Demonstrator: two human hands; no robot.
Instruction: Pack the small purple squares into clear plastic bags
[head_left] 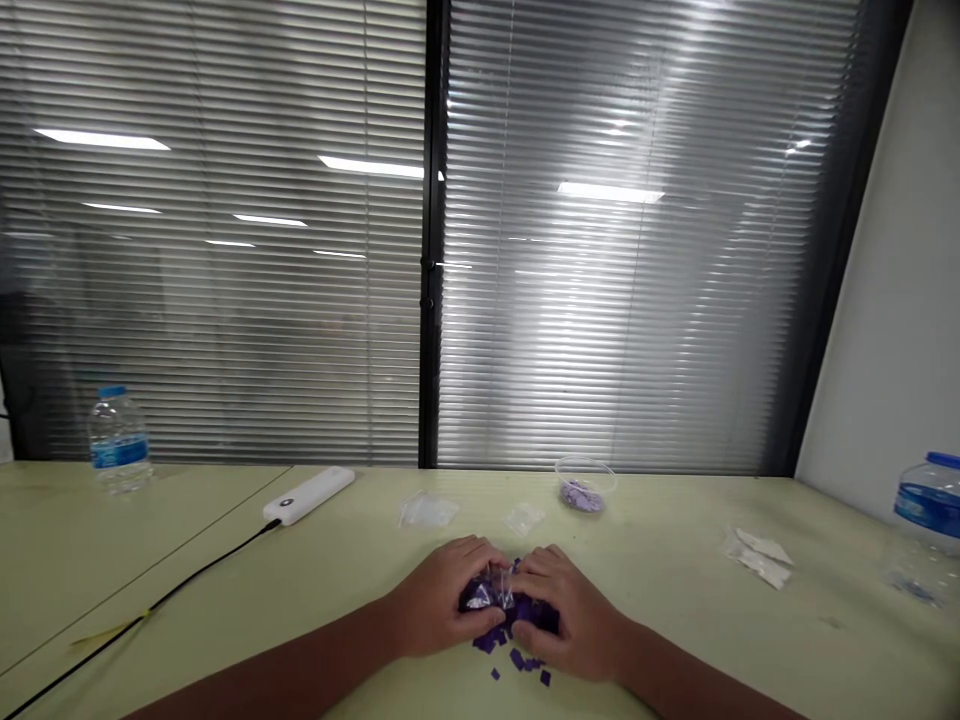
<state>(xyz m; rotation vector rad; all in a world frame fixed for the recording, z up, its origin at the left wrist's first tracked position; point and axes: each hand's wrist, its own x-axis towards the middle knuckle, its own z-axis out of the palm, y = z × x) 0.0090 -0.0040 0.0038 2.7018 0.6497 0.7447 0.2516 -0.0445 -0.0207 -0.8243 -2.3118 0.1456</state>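
Observation:
Dark purple square pieces (517, 658) lie in a small heap on the pale table, between and below my hands. My left hand (450, 597) is curled round a small clear plastic bag (480, 597) with purple pieces showing through it. Facing it from the right, my right hand (564, 612) has its fingers bent over the heap, fingertips at the bag's edge and thumb near the table. Whether it pinches the bag or pieces is hidden. A few loose squares lie nearer the table's front.
Clear bags (429, 510) and a smaller clear bag (523, 517) lie behind my hands. A round clear tub (583, 490) holds pale purple bits. White packets (761, 557) and a large bottle (928, 520) are right; a white power bank (311, 495), its black cable (206, 568) and a water bottle (120, 445) are left.

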